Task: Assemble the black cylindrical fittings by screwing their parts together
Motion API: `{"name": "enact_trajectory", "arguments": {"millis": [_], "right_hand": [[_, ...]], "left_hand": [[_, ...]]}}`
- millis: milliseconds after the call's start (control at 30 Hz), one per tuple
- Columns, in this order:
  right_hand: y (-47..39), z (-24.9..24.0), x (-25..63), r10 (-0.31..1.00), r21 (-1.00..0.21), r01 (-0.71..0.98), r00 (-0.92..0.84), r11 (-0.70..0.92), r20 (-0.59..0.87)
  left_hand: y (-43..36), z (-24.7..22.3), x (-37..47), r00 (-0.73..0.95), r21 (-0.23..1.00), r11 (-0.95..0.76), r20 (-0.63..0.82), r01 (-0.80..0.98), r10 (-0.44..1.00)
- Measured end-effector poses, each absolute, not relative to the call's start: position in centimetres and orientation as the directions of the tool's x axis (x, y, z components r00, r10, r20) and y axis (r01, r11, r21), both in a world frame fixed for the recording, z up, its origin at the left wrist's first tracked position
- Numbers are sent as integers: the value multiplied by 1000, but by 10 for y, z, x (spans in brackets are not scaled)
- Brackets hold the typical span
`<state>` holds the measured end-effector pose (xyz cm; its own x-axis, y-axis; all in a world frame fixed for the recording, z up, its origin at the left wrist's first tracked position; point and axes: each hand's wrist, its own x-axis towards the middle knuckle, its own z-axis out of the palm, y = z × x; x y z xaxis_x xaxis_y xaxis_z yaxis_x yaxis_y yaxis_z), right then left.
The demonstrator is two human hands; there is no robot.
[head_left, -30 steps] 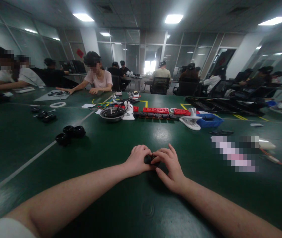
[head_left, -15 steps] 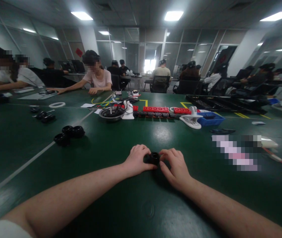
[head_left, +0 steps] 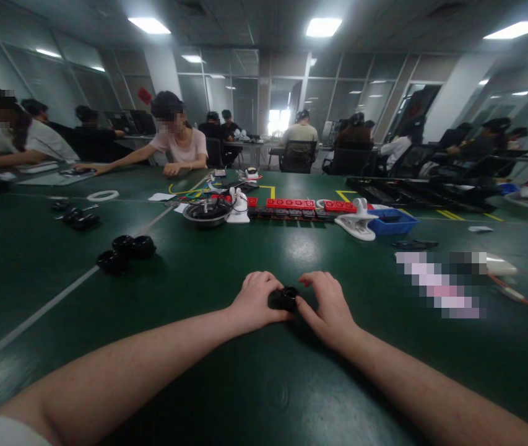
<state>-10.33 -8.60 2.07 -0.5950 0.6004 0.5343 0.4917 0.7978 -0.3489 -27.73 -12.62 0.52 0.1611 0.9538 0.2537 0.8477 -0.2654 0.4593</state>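
A small, glossy black round part (head_left: pixel 286 298) with a hollow top rests on the green table in front of me; its exact kind is unclear. My left hand (head_left: pixel 258 300) grips it from the left, thumb in front and fingers behind. On its other side my right hand (head_left: pixel 328 306) has thumb and fingers spread apart, the thumb tip touching or very near the part's right edge. Similar black round parts (head_left: pixel 124 251) stand in a group to the left, beside a pale line on the table.
Farther back are a metal bowl (head_left: pixel 205 214), a row of red blocks (head_left: pixel 290 203), a white clip-like stand (head_left: pixel 359 224) and a blue tray (head_left: pixel 396 222). More black parts (head_left: pixel 78 217) lie at left, a white ring (head_left: pixel 103 196) behind them. Co-workers sit across the table.
My right hand's fingers have opened and lifted away from the black part, while its thumb stays near the edge. My left hand keeps its grip. The view has shifted slightly.
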Motion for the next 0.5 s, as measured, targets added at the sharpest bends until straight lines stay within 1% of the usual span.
{"name": "enact_trajectory", "arguments": {"millis": [200,367,500], "right_hand": [[-83,24,-101,598,-343,495,-578,798,555],[-89,27,-106,609,-357,496,-597,792,522],[-93,29,-111,621,-341,523,-596,781,508]], "left_hand": [[-129,7,-280,216,464,-312,248,829,944],[-128,4,-279,203,468,-310,265,827,942],[-128,4,-277,204,463,-312,268,829,942]]}}
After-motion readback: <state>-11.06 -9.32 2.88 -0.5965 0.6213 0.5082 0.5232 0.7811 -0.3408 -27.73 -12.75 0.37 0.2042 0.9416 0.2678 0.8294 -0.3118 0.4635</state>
